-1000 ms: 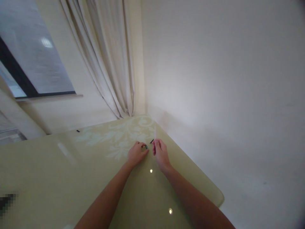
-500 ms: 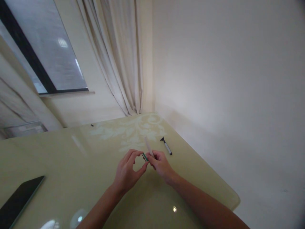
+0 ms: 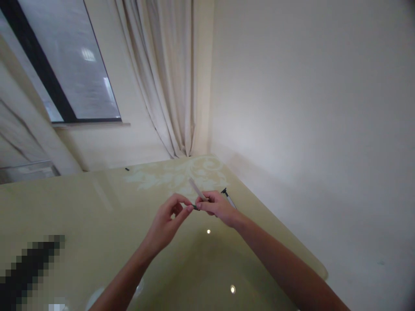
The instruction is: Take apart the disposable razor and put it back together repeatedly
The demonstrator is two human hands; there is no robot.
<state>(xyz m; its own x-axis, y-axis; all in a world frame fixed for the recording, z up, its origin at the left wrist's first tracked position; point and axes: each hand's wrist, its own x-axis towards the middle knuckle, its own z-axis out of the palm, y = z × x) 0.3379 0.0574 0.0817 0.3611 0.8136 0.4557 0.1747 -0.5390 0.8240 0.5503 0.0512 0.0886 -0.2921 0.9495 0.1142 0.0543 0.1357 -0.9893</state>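
One small dark piece (image 3: 196,207) lies between the two hands, just above the table (image 3: 113,224). The left hand (image 3: 167,220) pinches its left end between thumb and forefinger, the other fingers loosely curled. The right hand (image 3: 222,210) is closed around a pale flat strip (image 3: 197,189), which points up and to the far left; its fingertips also meet the right end of the dark piece, though whether they grip it is too small to tell.

The table is glossy and yellow-green, with a white floral pattern (image 3: 181,172) toward its far corner and bright light reflections nearer. A plain pale wall (image 3: 308,108) runs along the right side; on the far side hang a cream curtain (image 3: 165,86) and, left of it, a dark-framed window (image 3: 74,65).

A razor (image 3: 228,198) lies just beyond the right hand, which hides part of its handle. Near the far left edge lies a little black piece (image 3: 127,169). At the near left is a dark object (image 3: 26,268), blurred into blocks.
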